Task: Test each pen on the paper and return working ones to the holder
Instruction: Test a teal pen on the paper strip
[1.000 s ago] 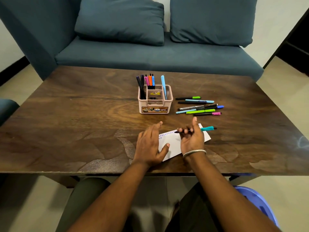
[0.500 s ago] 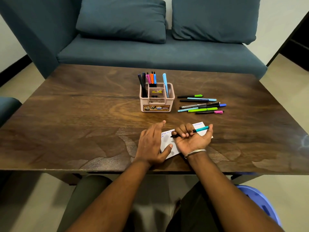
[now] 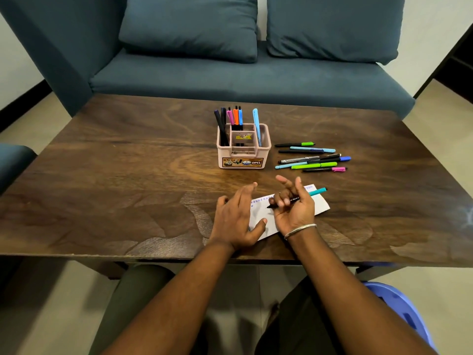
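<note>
Behind the dark wooden table [image 3: 128,180] stands a blue sofa [image 3: 230,78] with two cushions, filling the twelve o'clock side of my head view. At the table's middle sits a pink holder [image 3: 243,149], several pens standing in its compartments. Just at its three o'clock lies a loose cluster of pens [image 3: 311,157], side by side on the wood. Nearer to me, at six o'clock from the holder, a white paper [image 3: 266,213] lies flat with a row of small marks along its far edge. My left hand [image 3: 236,221] rests on the paper's nine o'clock end, fingers straight and spread, thumb on the sheet. My right hand [image 3: 294,208] is over the paper, palm turned up, with curled fingers gripping a teal-capped pen [image 3: 316,192]; the forefinger sticks out loose. The pen's dark tip points toward nine o'clock, its cap toward three o'clock. A metal bangle [image 3: 300,230] circles my right wrist.
</note>
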